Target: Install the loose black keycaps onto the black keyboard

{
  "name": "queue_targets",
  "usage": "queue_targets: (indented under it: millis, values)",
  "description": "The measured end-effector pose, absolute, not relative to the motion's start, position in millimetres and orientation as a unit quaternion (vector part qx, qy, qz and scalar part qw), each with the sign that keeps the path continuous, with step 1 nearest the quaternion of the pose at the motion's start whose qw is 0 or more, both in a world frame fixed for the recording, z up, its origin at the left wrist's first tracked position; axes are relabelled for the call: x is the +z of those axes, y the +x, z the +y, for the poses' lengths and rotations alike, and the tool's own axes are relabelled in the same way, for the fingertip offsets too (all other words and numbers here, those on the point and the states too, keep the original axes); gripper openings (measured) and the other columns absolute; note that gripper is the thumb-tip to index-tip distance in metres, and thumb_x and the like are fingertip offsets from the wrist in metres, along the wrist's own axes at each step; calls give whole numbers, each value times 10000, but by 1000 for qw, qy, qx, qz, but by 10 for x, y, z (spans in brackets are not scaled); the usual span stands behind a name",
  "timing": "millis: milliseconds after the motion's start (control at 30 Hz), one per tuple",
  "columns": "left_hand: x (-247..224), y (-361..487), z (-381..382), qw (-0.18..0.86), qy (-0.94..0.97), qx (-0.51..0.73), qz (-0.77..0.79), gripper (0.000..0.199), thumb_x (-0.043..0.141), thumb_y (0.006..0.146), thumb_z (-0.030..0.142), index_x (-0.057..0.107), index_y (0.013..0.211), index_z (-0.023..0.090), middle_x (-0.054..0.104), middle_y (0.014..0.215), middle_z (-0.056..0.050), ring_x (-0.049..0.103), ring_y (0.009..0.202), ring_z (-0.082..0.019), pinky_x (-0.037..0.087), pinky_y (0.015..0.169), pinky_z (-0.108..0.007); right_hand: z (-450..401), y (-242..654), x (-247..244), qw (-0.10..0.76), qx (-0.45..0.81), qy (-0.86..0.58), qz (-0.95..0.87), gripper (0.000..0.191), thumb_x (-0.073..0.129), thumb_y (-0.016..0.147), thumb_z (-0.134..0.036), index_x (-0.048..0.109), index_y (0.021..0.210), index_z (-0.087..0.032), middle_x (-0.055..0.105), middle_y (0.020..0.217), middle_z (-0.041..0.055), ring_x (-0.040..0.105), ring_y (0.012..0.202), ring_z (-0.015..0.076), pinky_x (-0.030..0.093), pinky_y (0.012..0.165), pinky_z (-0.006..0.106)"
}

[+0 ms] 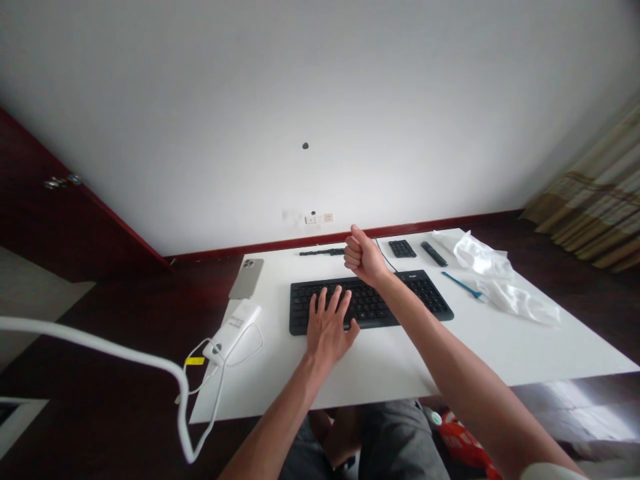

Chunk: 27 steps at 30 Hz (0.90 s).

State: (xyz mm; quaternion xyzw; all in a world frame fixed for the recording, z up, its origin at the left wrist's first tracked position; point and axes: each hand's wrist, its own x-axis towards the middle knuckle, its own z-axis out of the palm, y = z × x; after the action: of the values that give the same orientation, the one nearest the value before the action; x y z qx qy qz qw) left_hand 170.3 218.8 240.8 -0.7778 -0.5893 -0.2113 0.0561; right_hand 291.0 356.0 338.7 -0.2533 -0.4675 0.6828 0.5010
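Note:
A black keyboard (pixel 373 307) lies across the middle of the white table. My left hand (pixel 330 323) rests palm down over its left part, fingers spread, hiding some keys. Above the keyboard's far edge is my right hand (pixel 365 257), curled into a fist with the thumb pointing up; nothing shows in it. Behind the fist, a row of small black pieces (pixel 320 252) runs along the table's far side, its right end hidden by the hand. A black block of keys (pixel 402 249) sits to the right of a thin cable.
At the table's left are a grey phone (pixel 247 279) and a white power strip-like device (pixel 233 330) with a looped white cable. On the right lie a dark narrow object (pixel 433 254), a blue brush (pixel 463 285) and crumpled clear plastic (pixel 480 257). A wall stands behind the white table (pixel 280 373).

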Motion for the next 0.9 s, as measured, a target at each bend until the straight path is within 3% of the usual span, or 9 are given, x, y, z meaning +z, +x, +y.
queue_targets:
  millis: [233, 333, 467, 567, 633, 700, 767, 900]
  values:
    - [2347, 1684, 2203, 52, -779, -222, -584, 522, 593, 953, 395, 600, 1464, 294, 551, 1553, -34, 384, 1497, -372, 281, 1257, -621, 3495, 2528, 2973, 393, 692, -350, -494, 688, 729, 778, -714, 243, 585, -267, 182, 455, -127, 118, 388, 39, 72, 367, 223]
    - [2348, 1682, 2197, 58, -777, -226, -584, 598, 592, 953, 385, 513, 1542, 314, 504, 1597, -23, 371, 1507, -369, 294, 1251, -620, 3578, 2612, 2952, 441, 662, -328, -510, 667, 701, 809, -703, 241, 605, -266, 176, 482, -122, 113, 407, 50, 81, 392, 240]
    - [2357, 1687, 2188, 67, -776, -230, -583, 654, 604, 944, 367, 458, 1579, 317, 479, 1617, -31, 384, 1499, -361, 317, 1245, -608, 3786, 2931, 2995, 492, 483, -393, -608, 609, 582, 908, -680, 279, 592, -256, 243, 495, -79, 223, 442, 87, 173, 440, 265]
    - [2359, 1690, 2189, 67, -776, -232, -583, 666, 612, 937, 374, 459, 1578, 282, 483, 1612, -50, 398, 1485, -356, 323, 1246, -593, 3938, 3136, 2897, 447, 261, -496, -697, 467, 528, 980, -524, 554, 632, -215, 464, 529, -28, 446, 527, 140, 339, 548, 274]
    - [2363, 1689, 2192, 63, -775, -233, -584, 669, 613, 933, 381, 464, 1574, 255, 490, 1604, -64, 406, 1474, -355, 325, 1245, -586, 4025, 3198, 2802, 402, 172, -522, -733, 296, 529, 980, -353, 728, 829, -194, 658, 693, 21, 584, 671, 184, 432, 681, 289]
    - [2370, 1685, 2196, 62, -774, -235, -584, 668, 613, 928, 387, 475, 1564, 234, 499, 1593, -79, 415, 1461, -357, 331, 1238, -584, 4099, 3195, 2717, 360, 121, -508, -773, 295, 497, 958, -191, 775, 1054, -176, 758, 971, 83, 652, 886, 221, 472, 847, 312]
    - [2374, 1681, 2200, 60, -774, -237, -584, 669, 614, 924, 389, 481, 1557, 221, 510, 1580, -89, 421, 1451, -359, 333, 1234, -584, 4161, 3145, 2649, 295, 73, -484, -820, 418, 449, 938, -85, 751, 1217, -157, 744, 1193, 118, 635, 1078, 239, 453, 990, 330]
    - [2366, 1674, 2210, 50, -773, -237, -586, 672, 604, 922, 398, 481, 1555, 209, 517, 1573, -87, 418, 1447, -360, 318, 1241, -582, 4248, 3004, 2540, 198, 37, -475, -857, 488, 449, 930, -51, 716, 1324, -155, 718, 1291, 118, 586, 1171, 271, 444, 1045, 366]
